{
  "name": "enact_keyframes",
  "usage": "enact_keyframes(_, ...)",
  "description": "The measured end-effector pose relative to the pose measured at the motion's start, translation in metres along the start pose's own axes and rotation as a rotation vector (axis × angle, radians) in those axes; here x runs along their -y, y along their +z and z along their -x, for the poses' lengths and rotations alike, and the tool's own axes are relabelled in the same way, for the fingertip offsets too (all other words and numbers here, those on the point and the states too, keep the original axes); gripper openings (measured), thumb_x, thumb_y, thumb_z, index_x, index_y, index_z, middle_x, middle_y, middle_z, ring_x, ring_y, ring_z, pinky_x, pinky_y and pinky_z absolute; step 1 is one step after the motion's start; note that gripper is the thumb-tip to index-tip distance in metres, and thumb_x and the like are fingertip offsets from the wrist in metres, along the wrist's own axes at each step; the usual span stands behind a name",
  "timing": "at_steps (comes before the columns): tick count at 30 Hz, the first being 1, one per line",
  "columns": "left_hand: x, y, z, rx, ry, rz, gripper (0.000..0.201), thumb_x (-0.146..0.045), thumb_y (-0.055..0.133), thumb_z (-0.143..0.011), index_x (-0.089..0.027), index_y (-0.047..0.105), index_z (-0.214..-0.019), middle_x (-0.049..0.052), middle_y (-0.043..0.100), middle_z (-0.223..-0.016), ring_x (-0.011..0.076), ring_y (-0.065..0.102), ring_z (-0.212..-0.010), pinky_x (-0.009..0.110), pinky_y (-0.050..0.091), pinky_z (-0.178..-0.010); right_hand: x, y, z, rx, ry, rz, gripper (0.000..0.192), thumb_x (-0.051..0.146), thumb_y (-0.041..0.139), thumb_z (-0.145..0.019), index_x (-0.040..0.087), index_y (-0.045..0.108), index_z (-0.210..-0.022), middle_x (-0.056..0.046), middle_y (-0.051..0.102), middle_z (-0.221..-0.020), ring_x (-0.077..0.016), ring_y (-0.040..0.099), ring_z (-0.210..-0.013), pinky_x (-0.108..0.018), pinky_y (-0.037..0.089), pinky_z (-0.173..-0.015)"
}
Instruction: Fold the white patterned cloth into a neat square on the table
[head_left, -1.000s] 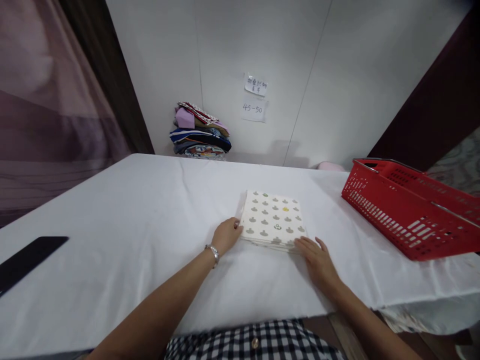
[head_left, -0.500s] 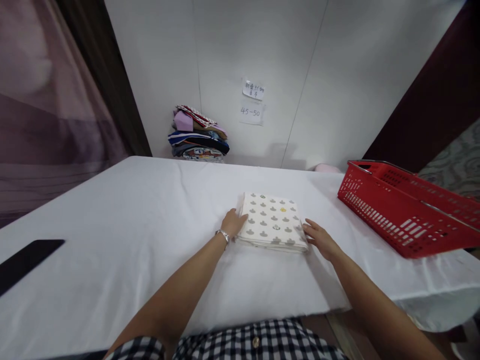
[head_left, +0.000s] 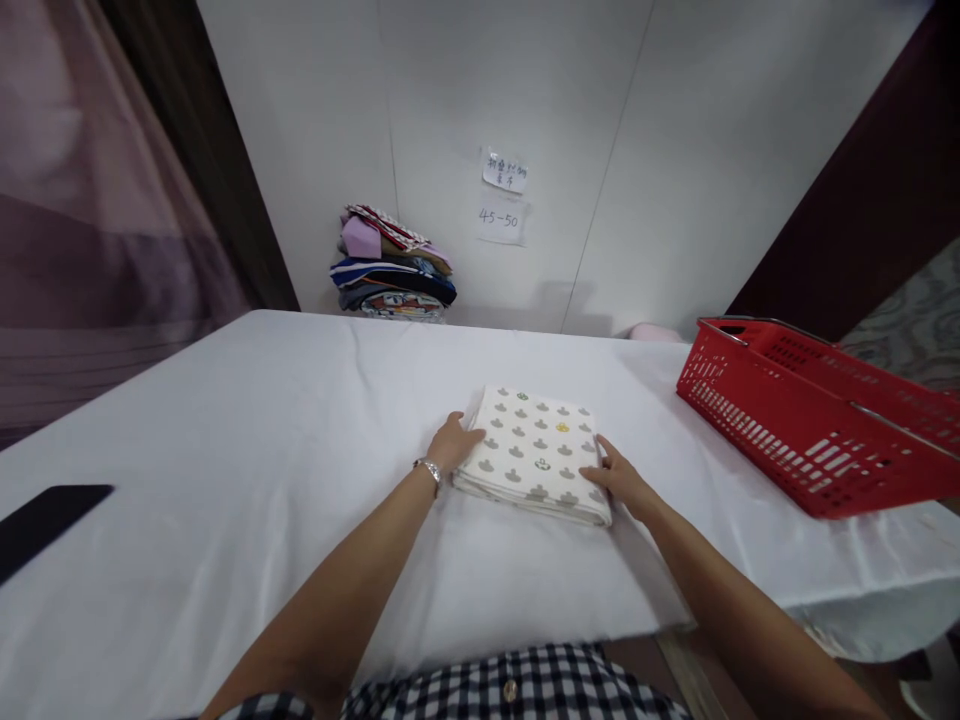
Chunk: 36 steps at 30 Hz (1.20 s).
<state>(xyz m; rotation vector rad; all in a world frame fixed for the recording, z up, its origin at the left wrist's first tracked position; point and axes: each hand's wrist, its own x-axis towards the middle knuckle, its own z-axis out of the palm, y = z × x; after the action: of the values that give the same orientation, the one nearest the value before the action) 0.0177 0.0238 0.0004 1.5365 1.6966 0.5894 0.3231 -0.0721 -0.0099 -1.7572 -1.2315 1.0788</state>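
Observation:
A folded white cloth (head_left: 527,447) with rows of small grey figures and a few coloured ones lies on the white-covered table in front of me. At its left edge, my left hand (head_left: 452,444), with a metal watch or bracelet on the wrist, has its thumb on the top layer and its fingers at the side. My right hand (head_left: 619,476) grips the opposite edge, thumb on top and fingers along the side. Several layers show at the cloth's near edge. The undersides of both hands' fingers are hidden.
A red plastic basket (head_left: 810,420) stands on the right of the table (head_left: 300,400). A pile of folded fabrics (head_left: 394,265) sits at the back by the wall. A flat black object (head_left: 49,525) lies at the far left. Paper notes (head_left: 502,200) hang on the wall.
The folded cloth has shifted slightly left and toward me, turning a little. My right hand has moved in from beside its edge, its thumb now on top. My left hand moved slightly left.

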Motion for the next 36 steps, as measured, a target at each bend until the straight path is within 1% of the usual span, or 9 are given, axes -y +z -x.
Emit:
enact_keyframes(3, 0.003, 0.003, 0.001, 0.006, -0.014, -0.060, 0.069, -0.043, 0.057, -0.074, -0.017, 0.034, -0.133, 0.014, 0.057, -0.123, 0.0267, 0.057, -0.107, 0.032, 0.042, -0.080, 0.002, 0.000, -0.005, -0.130, -0.137, 0.368, 0.081, 0.037, 0.066, -0.069, 0.020, 0.030, -0.140, -0.012, 0.051, -0.129, -0.0300, 0.048, -0.117, -0.045, 0.038, -0.098)
enact_keyframes(6, 0.004, 0.006, 0.003, 0.004, -0.002, -0.113, 0.065, -0.044, 0.053, -0.076, -0.018, 0.035, -0.133, 0.014, 0.058, -0.121, 0.0270, 0.057, -0.105, 0.033, 0.041, -0.080, 0.016, 0.008, -0.015, -0.168, -0.380, 0.592, 0.066, 0.041, 0.058, -0.076, 0.021, 0.038, -0.136, -0.010, 0.035, -0.143, -0.0279, 0.029, -0.132, -0.044, 0.026, -0.107)
enact_keyframes(9, 0.004, 0.007, 0.006, -0.013, 0.016, -0.136, 0.063, -0.047, 0.050, -0.077, -0.019, 0.036, -0.132, 0.013, 0.059, -0.120, 0.0274, 0.057, -0.104, 0.034, 0.041, -0.081, 0.041, 0.028, -0.029, -0.065, -0.554, 0.680, 0.061, 0.046, 0.048, -0.083, 0.020, 0.036, -0.137, -0.010, 0.030, -0.146, -0.0244, 0.023, -0.135, -0.043, 0.021, -0.110)
enact_keyframes(13, 0.005, 0.009, 0.010, -0.049, 0.029, -0.170, 0.059, -0.049, 0.047, -0.079, -0.020, 0.038, -0.130, 0.012, 0.060, -0.117, 0.0276, 0.057, -0.104, 0.034, 0.040, -0.081, 0.072, 0.063, -0.054, 0.093, -0.702, 0.793, 0.063, 0.054, 0.036, -0.087, 0.022, 0.027, -0.141, -0.007, 0.019, -0.150, -0.0226, 0.010, -0.139, -0.046, 0.014, -0.110)
enact_keyframes(17, 0.007, 0.010, 0.013, -0.069, 0.064, -0.211, 0.057, -0.050, 0.044, -0.081, -0.021, 0.038, -0.130, 0.010, 0.063, -0.112, 0.0263, 0.059, -0.100, 0.033, 0.041, -0.079, 0.080, 0.085, -0.085, 0.206, -0.646, 0.958, 0.064, 0.056, 0.026, -0.089, 0.021, 0.023, -0.142, -0.007, 0.017, -0.151, -0.0229, 0.009, -0.139, -0.047, 0.009, -0.109)
enact_keyframes(20, 0.009, 0.011, 0.016, -0.078, 0.084, -0.214, 0.054, -0.049, 0.043, -0.082, -0.022, 0.038, -0.129, 0.008, 0.065, -0.106, 0.0249, 0.061, -0.095, 0.031, 0.041, -0.075, 0.074, 0.089, -0.099, 0.237, -0.563, 1.025, 0.064, 0.057, 0.022, -0.089, 0.020, 0.023, -0.142, -0.006, 0.016, -0.151, -0.0229, 0.010, -0.138, -0.046, 0.008, -0.109)
enact_keyframes(26, 0.008, 0.009, 0.018, -0.083, 0.111, -0.199, 0.051, -0.048, 0.043, -0.082, -0.022, 0.040, -0.127, 0.007, 0.066, -0.102, 0.0246, 0.061, -0.093, 0.031, 0.041, -0.075, 0.081, 0.090, -0.096, 0.258, -0.565, 0.976, 0.066, 0.058, 0.023, -0.088, 0.019, 0.025, -0.141, -0.008, 0.015, -0.151, -0.0255, 0.009, -0.138, -0.049, 0.008, -0.108)
enact_keyframes(31, 0.008, 0.009, 0.019, -0.069, 0.109, -0.191, 0.049, -0.046, 0.044, -0.083, -0.023, 0.040, -0.126, 0.007, 0.066, -0.102, 0.0238, 0.062, -0.092, 0.030, 0.041, -0.074, 0.103, 0.118, -0.099, 0.294, -0.685, 0.936, 0.068, 0.060, 0.024, -0.088, 0.019, 0.021, -0.142, -0.008, 0.014, -0.151, -0.0245, 0.007, -0.139, -0.048, 0.004, -0.109)
enact_keyframes(36, 0.008, 0.010, 0.018, -0.068, 0.100, -0.208, 0.049, -0.046, 0.043, -0.083, -0.023, 0.040, -0.127, 0.008, 0.064, -0.107, 0.0248, 0.060, -0.095, 0.031, 0.040, -0.076, 0.105, 0.140, -0.115, 0.328, -0.658, 0.967, 0.068, 0.060, 0.020, -0.088, 0.019, 0.020, -0.143, -0.008, 0.015, -0.151, -0.0238, 0.008, -0.139, -0.048, 0.006, -0.109)
